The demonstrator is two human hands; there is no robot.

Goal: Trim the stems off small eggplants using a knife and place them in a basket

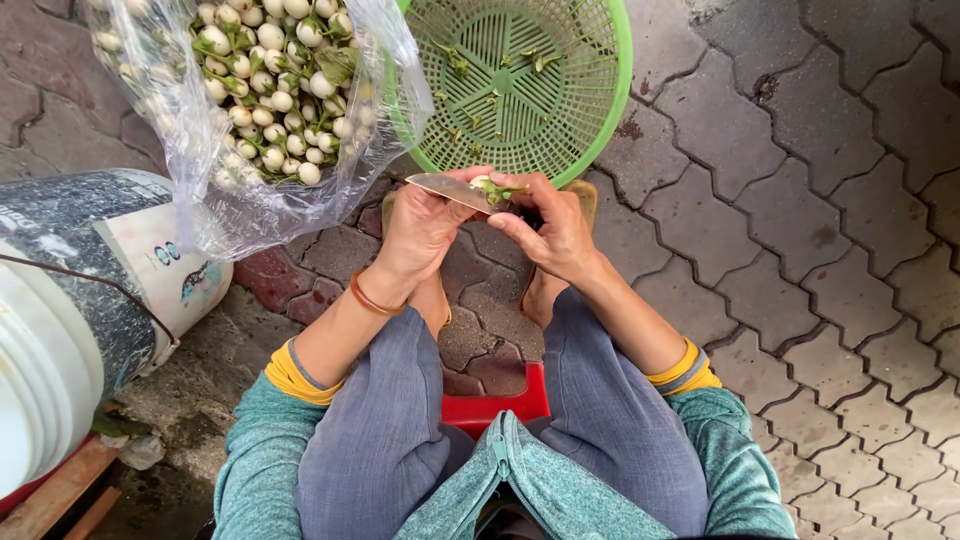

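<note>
**Knife and small eggplant over a green basket**

At the far left stands a white bucket (40,370) with a dark, mottled drum (95,230) beside it, both on rough ground at the edge of the paving. Above them lies a clear plastic bag (250,110), open and slumped, packed with small round white eggplants (270,70) on green stems.

The left hand (420,225) is clenched around a knife (455,190) — the handle is hidden in the palm, and the pale blade points right toward the other hand. An orange bangle (370,298) circles that wrist.

The blade tip meets a single eggplant (492,188), which the right hand (550,230) grasps between thumb and fingertips. It is small and partly covered, so whether the blade has entered it or only touches the green cap cannot be told. Both hands hover just in front of a green plastic basket (600,110), whose slotted bottom holds a few scattered green stem bits (460,65).

Below, the person sits on a red stool (495,405), knees apart in grey trousers, teal sleeves with yellow cuffs — feet on the interlocking paving (800,250) that fills the right side.
</note>
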